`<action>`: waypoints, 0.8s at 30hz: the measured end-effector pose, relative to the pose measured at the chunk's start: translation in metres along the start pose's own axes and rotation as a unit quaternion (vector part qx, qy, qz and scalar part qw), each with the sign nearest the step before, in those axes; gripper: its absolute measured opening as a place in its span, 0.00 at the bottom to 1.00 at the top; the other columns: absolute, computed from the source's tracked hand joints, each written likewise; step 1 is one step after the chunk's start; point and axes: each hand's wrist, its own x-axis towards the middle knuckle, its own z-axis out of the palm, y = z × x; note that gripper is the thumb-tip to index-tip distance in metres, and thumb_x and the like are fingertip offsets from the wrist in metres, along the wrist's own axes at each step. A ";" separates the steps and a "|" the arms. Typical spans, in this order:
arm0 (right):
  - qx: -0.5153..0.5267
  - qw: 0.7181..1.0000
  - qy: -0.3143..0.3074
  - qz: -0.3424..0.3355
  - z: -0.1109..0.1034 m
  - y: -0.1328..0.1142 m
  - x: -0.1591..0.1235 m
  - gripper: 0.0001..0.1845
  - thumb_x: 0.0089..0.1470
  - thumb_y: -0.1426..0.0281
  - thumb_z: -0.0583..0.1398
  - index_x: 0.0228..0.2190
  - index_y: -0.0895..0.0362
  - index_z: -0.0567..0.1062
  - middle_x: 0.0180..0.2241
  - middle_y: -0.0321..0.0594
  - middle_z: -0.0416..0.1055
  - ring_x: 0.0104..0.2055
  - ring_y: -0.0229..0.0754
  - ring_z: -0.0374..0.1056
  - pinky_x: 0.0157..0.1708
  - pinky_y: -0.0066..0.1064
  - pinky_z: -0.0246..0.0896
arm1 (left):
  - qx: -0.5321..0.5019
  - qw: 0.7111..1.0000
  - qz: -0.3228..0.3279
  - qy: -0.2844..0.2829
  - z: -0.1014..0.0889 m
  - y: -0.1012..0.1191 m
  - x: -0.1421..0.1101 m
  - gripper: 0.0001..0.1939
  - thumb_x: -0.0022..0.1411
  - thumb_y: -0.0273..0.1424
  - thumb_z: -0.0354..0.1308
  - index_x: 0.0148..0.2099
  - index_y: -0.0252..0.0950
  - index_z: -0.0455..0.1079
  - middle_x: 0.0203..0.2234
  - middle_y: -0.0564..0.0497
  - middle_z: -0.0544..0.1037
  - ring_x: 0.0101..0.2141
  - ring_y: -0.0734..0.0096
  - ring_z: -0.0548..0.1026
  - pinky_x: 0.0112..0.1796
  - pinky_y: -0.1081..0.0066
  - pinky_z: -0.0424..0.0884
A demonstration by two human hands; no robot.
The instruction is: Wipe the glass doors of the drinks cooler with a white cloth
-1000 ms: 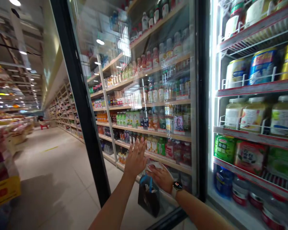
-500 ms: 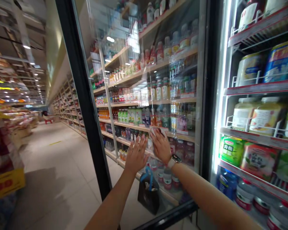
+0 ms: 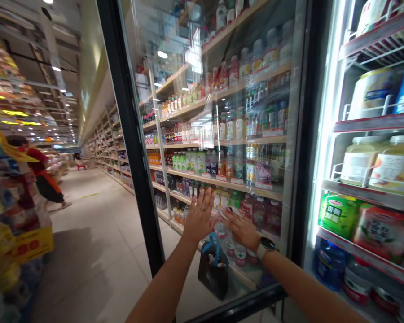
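My left hand (image 3: 199, 217) lies with its fingers stretched out against the glass pane (image 3: 175, 54) of an open fridge door. Just to its right, my right hand (image 3: 240, 229) is flattened over a whitish cloth (image 3: 226, 212), pressing it to the same pane. Most of the cloth is hidden under the fingers. A watch (image 3: 267, 243) sits on my right wrist. Bottles on shelves show through and in the glass, partly mixed with reflections.
The door's black frame (image 3: 134, 148) runs down its left side. To the right are lit fridge shelves (image 3: 366, 190) with bottles and packs. A dark bag (image 3: 213, 273) with blue handles shows through the pane. At the left, a person (image 3: 45, 175) walks beside a goods display (image 3: 6, 215).
My right hand has slid down and slightly right over the glass with the cloth. The left hand stays flat on the pane. The view has shifted left, and a person has come into sight.
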 end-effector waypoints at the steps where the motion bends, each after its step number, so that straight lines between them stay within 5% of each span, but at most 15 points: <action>1: -0.001 1.000 0.015 0.027 -0.012 0.016 0.016 0.38 0.54 0.84 0.48 0.64 0.50 0.59 0.62 0.43 0.64 0.66 0.47 0.57 0.61 0.50 0.56 | -0.005 1.000 -0.001 0.000 0.000 0.000 0.000 0.39 0.68 0.46 0.46 0.72 0.31 0.40 0.68 0.41 0.54 0.69 0.54 0.48 0.66 0.55 0.43; 4: 0.000 0.985 0.091 0.144 -0.042 0.059 0.061 0.38 0.56 0.81 0.48 0.67 0.52 0.53 0.67 0.45 0.54 0.71 0.52 0.45 0.65 0.59 0.46 | -0.015 1.000 -0.002 0.004 0.000 -0.001 0.001 0.39 0.68 0.45 0.46 0.72 0.31 0.38 0.67 0.41 0.55 0.68 0.54 0.49 0.66 0.54 0.42; 8: 0.021 0.975 0.152 0.163 -0.046 0.073 0.075 0.37 0.61 0.77 0.47 0.68 0.50 0.47 0.69 0.45 0.48 0.71 0.51 0.42 0.66 0.58 0.46 | -0.023 1.000 -0.005 0.003 0.000 0.000 0.002 0.40 0.68 0.45 0.47 0.72 0.31 0.36 0.67 0.41 0.55 0.68 0.54 0.50 0.66 0.54 0.43; 15: 0.013 0.980 0.118 0.160 0.025 -0.002 -0.030 0.40 0.59 0.79 0.48 0.68 0.46 0.43 0.65 0.47 0.58 0.65 0.52 0.58 0.56 0.51 0.64 | -0.019 0.999 -0.012 -0.025 -0.004 0.005 0.002 0.39 0.68 0.44 0.46 0.72 0.32 0.36 0.67 0.41 0.55 0.68 0.53 0.51 0.65 0.54 0.46; 19: 0.023 0.981 0.094 0.167 0.039 -0.025 -0.060 0.41 0.58 0.81 0.48 0.68 0.45 0.43 0.65 0.46 0.58 0.64 0.52 0.60 0.53 0.49 0.66 | -0.009 0.999 -0.011 -0.028 -0.005 0.006 0.002 0.40 0.68 0.45 0.47 0.72 0.31 0.37 0.67 0.40 0.54 0.68 0.53 0.50 0.65 0.54 0.45; 24: 0.082 0.970 0.126 0.191 -0.007 0.007 0.011 0.39 0.60 0.79 0.46 0.68 0.45 0.44 0.70 0.41 0.44 0.71 0.51 0.43 0.63 0.56 0.53 | 0.001 0.999 -0.010 -0.030 -0.004 0.004 0.001 0.38 0.69 0.45 0.45 0.72 0.32 0.39 0.67 0.41 0.56 0.68 0.54 0.52 0.65 0.54 0.45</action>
